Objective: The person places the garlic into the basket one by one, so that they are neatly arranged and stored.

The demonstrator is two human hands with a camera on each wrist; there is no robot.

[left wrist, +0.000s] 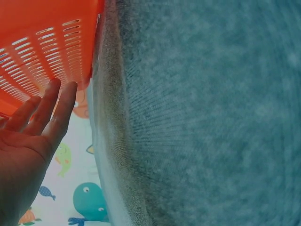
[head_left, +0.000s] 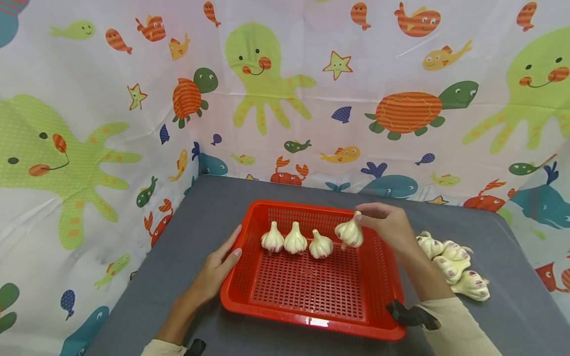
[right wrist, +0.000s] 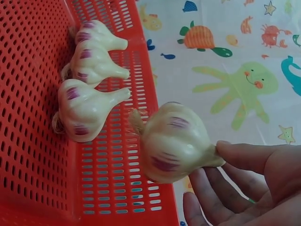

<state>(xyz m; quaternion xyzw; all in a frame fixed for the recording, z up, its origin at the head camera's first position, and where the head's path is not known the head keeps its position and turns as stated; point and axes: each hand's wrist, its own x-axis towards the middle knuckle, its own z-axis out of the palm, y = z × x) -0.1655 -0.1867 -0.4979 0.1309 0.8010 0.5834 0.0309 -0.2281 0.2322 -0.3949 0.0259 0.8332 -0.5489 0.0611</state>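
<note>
My right hand (head_left: 386,225) pinches a garlic bulb (head_left: 350,232) by its stem, over the far right part of a red plastic basket (head_left: 307,316). In the right wrist view the held garlic bulb (right wrist: 174,141) shows purple streaks and a tuft of roots, with thumb and fingers at its stem. Three more garlic bulbs (head_left: 296,239) stand in a row inside the basket along its far side, stems up. My left hand (head_left: 215,272) rests with extended fingers against the basket's left side; the left wrist view shows those fingers (left wrist: 61,110) by the slotted wall.
Several garlic bulbs (head_left: 451,264) lie in a pile on the grey table covering (head_left: 503,326), right of the basket and beside my right forearm. A white curtain (head_left: 320,113) printed with sea animals hangs behind the table and along its sides.
</note>
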